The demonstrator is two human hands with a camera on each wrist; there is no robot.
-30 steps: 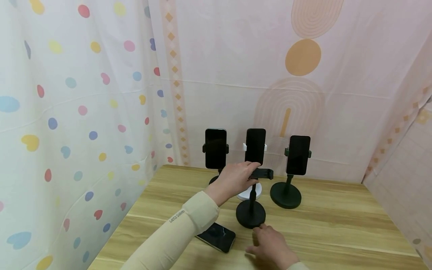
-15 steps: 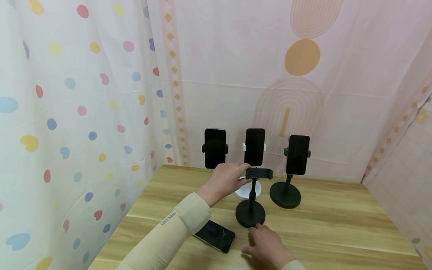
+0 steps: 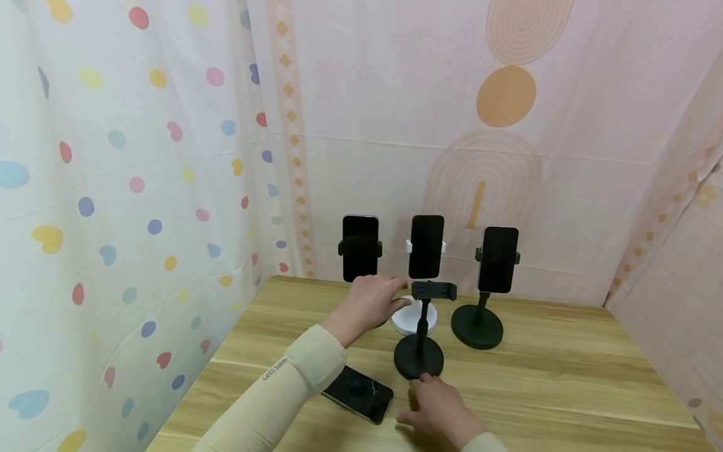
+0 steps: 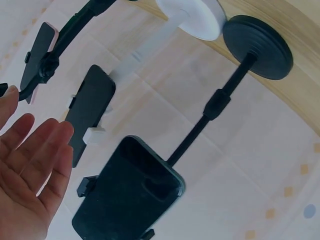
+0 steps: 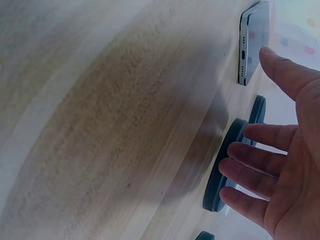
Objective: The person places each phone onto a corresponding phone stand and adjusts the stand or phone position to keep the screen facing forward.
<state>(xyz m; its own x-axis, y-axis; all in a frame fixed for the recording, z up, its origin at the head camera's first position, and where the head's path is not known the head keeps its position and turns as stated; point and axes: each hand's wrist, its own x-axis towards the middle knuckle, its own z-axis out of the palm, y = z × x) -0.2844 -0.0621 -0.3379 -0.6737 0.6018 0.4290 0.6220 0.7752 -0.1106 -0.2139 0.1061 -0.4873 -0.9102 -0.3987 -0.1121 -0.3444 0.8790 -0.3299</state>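
In the head view a black phone stand (image 3: 422, 323) stands upright on the table, its horizontal clamp (image 3: 433, 290) holding no phone. My left hand (image 3: 367, 304) is just left of that clamp, apart from it, with thumb and fingers spread around nothing; the left wrist view shows the same hand (image 4: 35, 170) with its fingers extended. Low at the front, my right hand (image 3: 443, 405) has its fingertips at the near edge of the round black base (image 3: 419, 358). Its fingers (image 5: 255, 157) are extended in the right wrist view. Left of the right hand, a phone (image 3: 361, 394) lies screen up, partly covered by the left sleeve.
Behind stand three phones in stands: a black-clamped phone (image 3: 360, 248) at left, a white-clamped phone (image 3: 426, 246) in the middle and a green-clamped phone (image 3: 499, 258) at right. The wooden table (image 3: 565, 364) meets a patterned curtain (image 3: 361, 157) at the back.
My left hand has let go of the clamp and drawn back to the left. The right hand has slid slightly left along the base's edge. The stand has hardly moved.
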